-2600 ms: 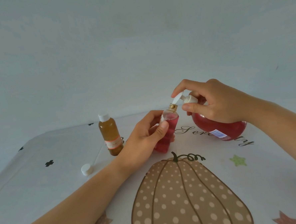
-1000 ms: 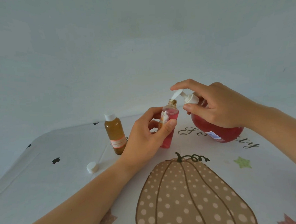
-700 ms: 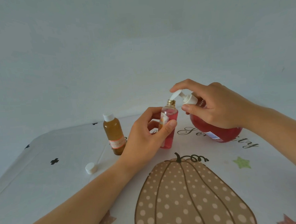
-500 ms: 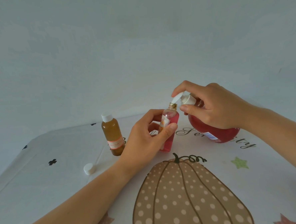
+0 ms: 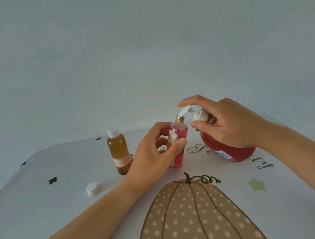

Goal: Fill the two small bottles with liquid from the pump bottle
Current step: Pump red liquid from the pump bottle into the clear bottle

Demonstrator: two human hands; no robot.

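We see a pumpkin-printed tablecloth (image 5: pixel 48 209) carrying a capped amber bottle (image 5: pixel 119 155), a loose white cap (image 5: pixel 92 188) nearby, and the red pump bottle (image 5: pixel 229 153).

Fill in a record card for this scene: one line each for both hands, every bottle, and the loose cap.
Left hand: grips the small pink bottle, uncapped, nearly full
Right hand: holds the pump bottle, index finger on the pump head
Nozzle: tip at the small bottle's mouth
Amber bottle: upright, white cap on
Loose cap: on the tablecloth, left of the amber bottle
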